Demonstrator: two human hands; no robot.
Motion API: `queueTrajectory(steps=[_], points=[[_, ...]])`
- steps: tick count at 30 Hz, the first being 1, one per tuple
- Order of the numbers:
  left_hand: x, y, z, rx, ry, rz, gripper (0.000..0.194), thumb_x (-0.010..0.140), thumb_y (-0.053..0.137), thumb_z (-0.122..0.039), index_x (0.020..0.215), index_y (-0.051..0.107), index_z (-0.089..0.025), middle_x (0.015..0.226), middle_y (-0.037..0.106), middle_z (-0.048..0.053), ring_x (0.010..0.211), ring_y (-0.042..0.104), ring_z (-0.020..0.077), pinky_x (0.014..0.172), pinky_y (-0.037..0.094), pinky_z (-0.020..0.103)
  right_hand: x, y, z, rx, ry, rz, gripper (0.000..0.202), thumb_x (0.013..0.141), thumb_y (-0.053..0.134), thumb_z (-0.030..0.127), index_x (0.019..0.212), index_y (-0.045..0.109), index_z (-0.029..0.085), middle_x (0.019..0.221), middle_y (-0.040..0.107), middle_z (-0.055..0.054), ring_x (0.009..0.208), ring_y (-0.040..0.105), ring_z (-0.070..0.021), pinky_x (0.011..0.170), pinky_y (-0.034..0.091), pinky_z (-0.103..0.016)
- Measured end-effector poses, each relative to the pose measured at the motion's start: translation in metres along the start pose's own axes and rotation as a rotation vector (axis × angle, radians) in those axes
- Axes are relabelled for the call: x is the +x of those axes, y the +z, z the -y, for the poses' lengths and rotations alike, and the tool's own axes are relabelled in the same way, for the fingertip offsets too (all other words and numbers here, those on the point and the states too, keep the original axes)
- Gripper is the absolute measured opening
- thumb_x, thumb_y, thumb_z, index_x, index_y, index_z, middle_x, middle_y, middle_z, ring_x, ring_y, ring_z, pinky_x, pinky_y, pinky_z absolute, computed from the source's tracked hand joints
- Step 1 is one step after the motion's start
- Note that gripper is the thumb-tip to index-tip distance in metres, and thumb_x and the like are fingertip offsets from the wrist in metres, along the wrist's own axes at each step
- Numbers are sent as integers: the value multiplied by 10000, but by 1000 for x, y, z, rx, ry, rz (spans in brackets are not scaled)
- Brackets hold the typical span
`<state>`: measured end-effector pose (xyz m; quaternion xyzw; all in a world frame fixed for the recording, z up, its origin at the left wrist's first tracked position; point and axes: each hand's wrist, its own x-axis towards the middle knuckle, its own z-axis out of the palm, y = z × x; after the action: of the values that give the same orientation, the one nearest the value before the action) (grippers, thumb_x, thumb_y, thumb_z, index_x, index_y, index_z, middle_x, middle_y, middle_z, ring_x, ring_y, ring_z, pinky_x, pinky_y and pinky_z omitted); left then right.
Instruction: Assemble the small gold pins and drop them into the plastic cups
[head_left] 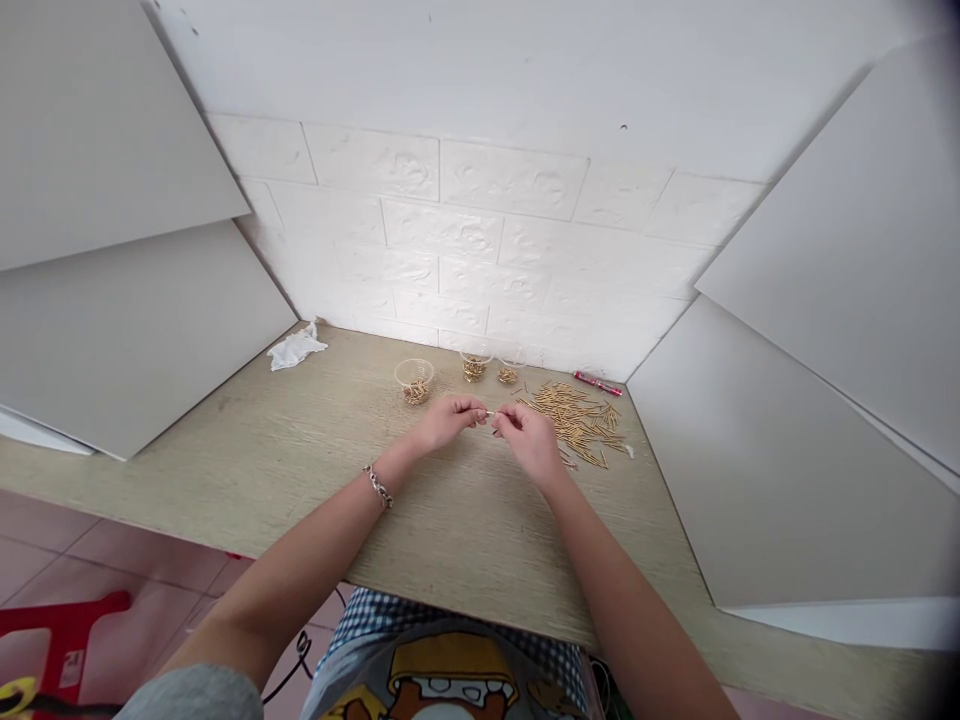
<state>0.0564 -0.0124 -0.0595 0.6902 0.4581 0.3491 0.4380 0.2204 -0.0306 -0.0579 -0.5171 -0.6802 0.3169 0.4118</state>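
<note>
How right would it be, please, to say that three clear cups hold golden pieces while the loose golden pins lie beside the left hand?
Only the side is wrong: the head view shows the loose pins beside the right hand.

Held between the fingertips of left hand (452, 420) and right hand (529, 432): a slim, pale metallic piece (490, 413). Looks short and close to level, sits in front of the body over the surface (480, 520), and disappears at both ends behind the fingers. Too small for finer detail. Just beyond right hand, spread flat in a loose heap: straight gold pins (574, 415), overlapping, pointing in many directions, scattered singly at the edges.
</note>
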Motion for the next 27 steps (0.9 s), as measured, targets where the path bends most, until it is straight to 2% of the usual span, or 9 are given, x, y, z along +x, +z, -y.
queueTrajectory(steps=[4,8,10,14,17,22,27], points=[[-1,1,-3,90,6,-45,226,755,505,-327,721,623,-138,654,583,-8,633,507,106,627,402,226,-1,5,-4,-192,-137,-76,183,774,467,272,750,625,184,659,640,-30,615,581,-152,633,431,-272],[-2,0,-2,179,35,-58,216,763,496,-307,729,634,-144,648,585,-10,637,518,108,618,394,221,0,3,-6,-323,-243,-57,195,786,449,246,773,634,185,725,652,-52,654,580,-163,639,421,-280],[-2,0,-1,195,51,-48,209,763,495,-299,729,634,-146,656,588,-9,642,521,109,608,391,218,1,0,-5,-281,-216,-16,174,774,466,242,772,632,190,718,656,-44,655,588,-158,640,429,-277],[-3,-3,-2,191,59,-20,223,767,496,-314,709,631,-146,637,576,-14,630,515,104,593,388,209,1,-3,-2,1,7,75,140,742,495,256,752,613,182,663,658,-19,617,621,-149,620,465,-269],[-3,-4,-4,208,58,-20,237,767,502,-330,702,636,-146,619,571,-18,615,513,101,582,382,206,0,1,-1,158,107,74,137,725,506,272,744,602,176,676,664,-19,624,639,-157,620,488,-276],[-2,-4,-1,232,66,-36,238,774,490,-319,719,646,-147,648,603,-8,623,529,106,591,392,212,-1,6,-2,71,56,-6,144,739,486,267,754,599,178,669,663,-17,630,634,-152,661,485,-291],[-3,-3,-1,293,102,-24,223,773,490,-301,735,653,-152,668,622,-3,633,533,106,598,396,208,0,-1,-2,-44,10,67,133,728,500,253,732,611,181,632,657,-10,626,625,-152,654,473,-290]])
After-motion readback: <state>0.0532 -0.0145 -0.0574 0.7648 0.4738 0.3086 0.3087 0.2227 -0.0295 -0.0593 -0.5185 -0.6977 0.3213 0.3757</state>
